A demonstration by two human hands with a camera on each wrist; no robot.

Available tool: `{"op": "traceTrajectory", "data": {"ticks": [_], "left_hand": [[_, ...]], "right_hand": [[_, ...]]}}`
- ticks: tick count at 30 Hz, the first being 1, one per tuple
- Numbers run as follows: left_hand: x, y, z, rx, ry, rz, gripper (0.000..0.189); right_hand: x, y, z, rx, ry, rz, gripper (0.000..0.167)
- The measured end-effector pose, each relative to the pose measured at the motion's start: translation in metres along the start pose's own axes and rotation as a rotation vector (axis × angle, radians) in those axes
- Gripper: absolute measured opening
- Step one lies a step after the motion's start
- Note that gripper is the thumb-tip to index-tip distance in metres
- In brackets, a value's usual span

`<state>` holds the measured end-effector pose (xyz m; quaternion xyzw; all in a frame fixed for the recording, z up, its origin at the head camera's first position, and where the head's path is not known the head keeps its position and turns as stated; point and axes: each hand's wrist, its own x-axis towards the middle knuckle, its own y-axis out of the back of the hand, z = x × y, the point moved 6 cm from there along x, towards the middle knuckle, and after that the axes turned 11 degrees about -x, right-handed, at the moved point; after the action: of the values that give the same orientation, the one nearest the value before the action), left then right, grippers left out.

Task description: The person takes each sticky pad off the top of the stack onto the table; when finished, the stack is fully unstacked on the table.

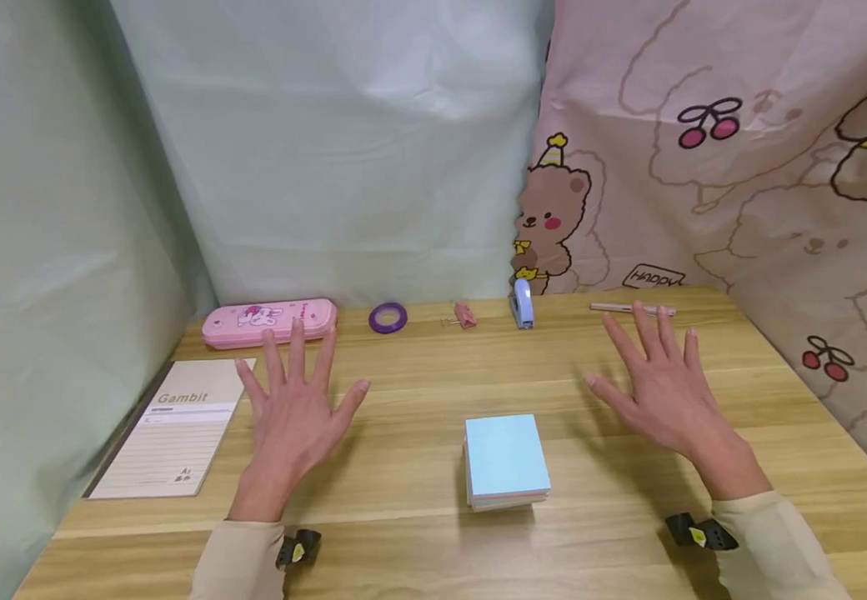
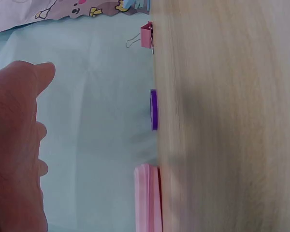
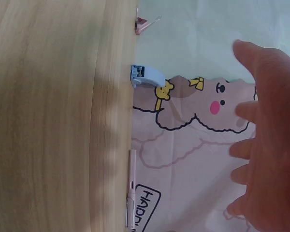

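Note:
My left hand (image 1: 294, 425) hovers over the table with fingers spread and nothing held, between the notepad (image 1: 171, 429) and the sticky note block (image 1: 507, 458). Past its fingertips lies a pink pencil case (image 1: 270, 323). My right hand (image 1: 666, 400), also spread and holding nothing, is over the right side, its fingertips just short of a pen (image 1: 632, 309) in the head view. The block, blue on top, sits between the hands. Along the back are a purple tape roll (image 1: 388, 317), a pink binder clip (image 1: 465, 314) and a light blue stapler (image 1: 523, 304).
A pale green cloth (image 1: 343, 150) hangs behind and to the left of the wooden table (image 1: 403, 550). A pink cloth with bear prints (image 1: 741, 192) closes off the right side. The notepad lies flat near the table's left edge.

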<state>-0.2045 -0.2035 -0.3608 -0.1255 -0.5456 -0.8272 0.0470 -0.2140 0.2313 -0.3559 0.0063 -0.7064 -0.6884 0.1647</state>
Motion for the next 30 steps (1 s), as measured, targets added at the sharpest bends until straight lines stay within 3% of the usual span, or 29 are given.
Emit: {"op": "traceTrajectory", "data": {"ticks": [3,5,8,11,14,20,30], "left_hand": [[0.001,-0.002,0.004,-0.047,-0.010,-0.034,0.091],[-0.001,-0.006,0.012,-0.144,-0.034,-0.095,0.093],[-0.014,-0.014,0.033,-0.392,-0.087,-0.237,0.095],[-0.034,-0.028,0.062,-0.618,-0.110,-0.398,0.105],[-0.050,-0.043,0.086,-0.741,-0.094,-0.494,0.117],[-0.060,-0.061,0.112,-0.852,-0.091,-0.515,0.116],[-0.061,-0.076,0.117,-0.972,-0.096,-0.486,0.104]], "right_hand": [[-0.001,0.001,0.001,0.017,0.000,-0.015,0.087],[-0.002,0.004,-0.002,0.091,0.013,-0.022,0.085],[-0.010,0.011,-0.016,0.327,0.071,-0.017,0.077],[-0.020,0.018,-0.040,0.566,0.183,-0.034,0.072],[-0.028,0.019,-0.061,0.687,0.296,-0.074,0.073],[-0.031,0.013,-0.081,0.757,0.359,-0.149,0.077],[-0.034,0.004,-0.090,0.733,0.330,-0.188,0.081]]}}
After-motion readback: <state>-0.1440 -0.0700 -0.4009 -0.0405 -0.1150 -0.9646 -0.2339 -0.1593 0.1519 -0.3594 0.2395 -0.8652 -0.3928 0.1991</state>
